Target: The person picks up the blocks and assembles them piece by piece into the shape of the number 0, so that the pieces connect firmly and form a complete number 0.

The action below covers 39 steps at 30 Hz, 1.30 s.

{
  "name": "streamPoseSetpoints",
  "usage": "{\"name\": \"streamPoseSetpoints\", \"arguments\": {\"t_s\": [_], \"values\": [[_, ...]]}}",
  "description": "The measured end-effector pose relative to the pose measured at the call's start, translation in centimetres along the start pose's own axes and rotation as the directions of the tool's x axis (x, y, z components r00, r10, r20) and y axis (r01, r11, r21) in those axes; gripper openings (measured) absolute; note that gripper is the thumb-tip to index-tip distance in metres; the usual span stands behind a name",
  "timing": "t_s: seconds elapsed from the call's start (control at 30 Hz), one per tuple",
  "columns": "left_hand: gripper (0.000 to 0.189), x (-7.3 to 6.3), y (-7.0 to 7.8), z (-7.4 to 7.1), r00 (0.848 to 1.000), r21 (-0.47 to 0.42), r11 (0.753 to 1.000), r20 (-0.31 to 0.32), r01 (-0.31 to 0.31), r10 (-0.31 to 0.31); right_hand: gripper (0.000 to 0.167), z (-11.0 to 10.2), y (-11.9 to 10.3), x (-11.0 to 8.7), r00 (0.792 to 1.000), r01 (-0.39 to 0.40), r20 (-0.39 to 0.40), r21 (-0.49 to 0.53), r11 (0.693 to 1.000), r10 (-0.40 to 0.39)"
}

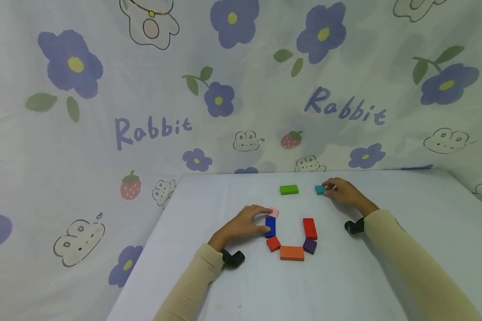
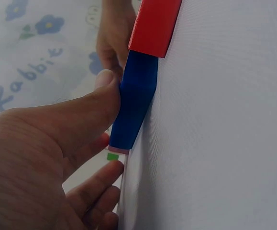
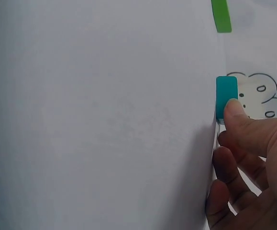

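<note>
My left hand (image 1: 247,221) is at the left side of a U of blocks. Its thumb touches the side of the blue block (image 1: 270,227), and its index finger reaches the pink block (image 1: 273,212) at the blue one's far end. Farther back on the right, my right hand (image 1: 343,192) pinches a small teal block (image 3: 226,91) by its right end, thumb on the near face; the index fingertip is partly hidden behind it. The U continues through a small red block (image 1: 273,244), an orange block (image 1: 292,253), a purple block (image 1: 310,246) and a long red block (image 1: 310,228).
A green block (image 1: 289,190) lies alone toward the back, left of the teal one. The white tabletop (image 1: 325,290) meets a printed cloth (image 1: 257,89) at its far edge. Black wrist devices (image 1: 233,259) sit below both sleeves.
</note>
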<state>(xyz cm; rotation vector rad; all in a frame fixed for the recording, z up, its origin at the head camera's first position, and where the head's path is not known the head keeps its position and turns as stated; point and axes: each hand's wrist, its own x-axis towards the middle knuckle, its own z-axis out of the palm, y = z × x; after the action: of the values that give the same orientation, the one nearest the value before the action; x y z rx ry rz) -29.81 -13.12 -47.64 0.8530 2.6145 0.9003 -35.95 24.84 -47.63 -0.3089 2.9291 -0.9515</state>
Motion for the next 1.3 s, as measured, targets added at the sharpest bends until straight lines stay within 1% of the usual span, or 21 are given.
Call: {"name": "streamPoseSetpoints", "arguments": {"t_s": [0.27, 0.53, 0.7, 0.8, 0.93, 1.07, 1.17, 1.3], "values": [[0.061, 0.0, -0.1, 0.1, 1.0, -0.003, 1.0, -0.003, -0.001, 0.001, 0.034, 0.0, -0.1, -0.3, 1.0, 0.015, -0.011, 0.019, 1.0, -0.015], [0.06, 0.0, -0.1, 0.1, 1.0, -0.005, 1.0, -0.001, 0.016, -0.016, 0.034, -0.2, -0.2, -0.4, 1.0, 0.009, 0.007, 0.019, 1.0, -0.009], [0.06, 0.0, -0.2, 0.1, 1.0, -0.003, 1.0, -0.006, -0.005, 0.005, 0.034, -0.4, -0.6, -0.7, 1.0, 0.008, 0.025, 0.038, 0.999, -0.009], [0.06, 0.0, -0.2, 0.1, 1.0, -0.005, 1.0, -0.008, -0.013, 0.013, 0.033, -0.3, -1.1, -1.1, 0.999, 0.015, 0.04, 0.051, 0.999, -0.017], [0.061, 0.0, 0.0, 0.1, 1.0, 0.006, 1.0, -0.006, -0.006, 0.006, 0.032, 0.1, -1.7, -1.9, 0.999, 0.018, 0.049, 0.069, 0.997, -0.021], [0.062, -0.1, 0.0, 0.0, 1.0, 0.009, 1.0, -0.002, 0.01, -0.01, 0.033, 0.3, -2.5, -2.8, 0.997, 0.05, 0.056, 0.097, 0.994, -0.056], [0.061, 0.0, -0.1, -0.1, 1.0, 0.002, 1.0, -0.004, 0.008, -0.008, 0.034, 0.4, -2.8, -3.4, 0.995, 0.082, 0.051, 0.112, 0.99, -0.088], [0.06, 0.1, -0.1, 0.1, 1.0, -0.004, 1.0, -0.003, -0.007, 0.007, 0.033, 0.5, -3.0, -3.8, 0.994, 0.097, 0.045, 0.118, 0.988, -0.103]]}}
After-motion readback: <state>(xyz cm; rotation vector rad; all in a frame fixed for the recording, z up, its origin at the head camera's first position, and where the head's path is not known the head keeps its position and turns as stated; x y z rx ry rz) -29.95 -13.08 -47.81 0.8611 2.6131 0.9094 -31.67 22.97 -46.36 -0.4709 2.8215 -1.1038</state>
